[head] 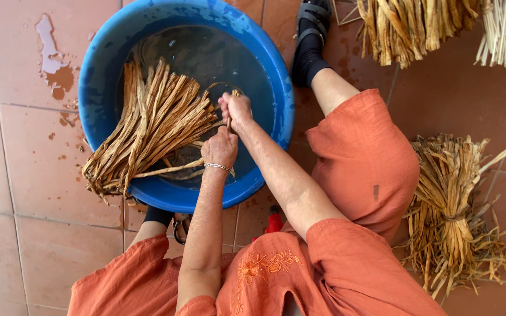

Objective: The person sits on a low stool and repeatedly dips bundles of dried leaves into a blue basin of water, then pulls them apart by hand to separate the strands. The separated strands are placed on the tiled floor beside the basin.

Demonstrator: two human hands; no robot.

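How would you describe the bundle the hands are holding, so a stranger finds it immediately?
Find the big blue tub on the tiled floor. Across its left rim lies a fan of brown dried leaves, gripped at its narrow end by both hands. Unlike the other bundles, this one sits in the tub.

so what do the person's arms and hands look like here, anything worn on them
Both forearms are bare. The left hand has a thin silver-coloured bracelet at the wrist; the right hand wears nothing visible. Short orange sleeves end near the elbows, part of an orange garment with embroidery.
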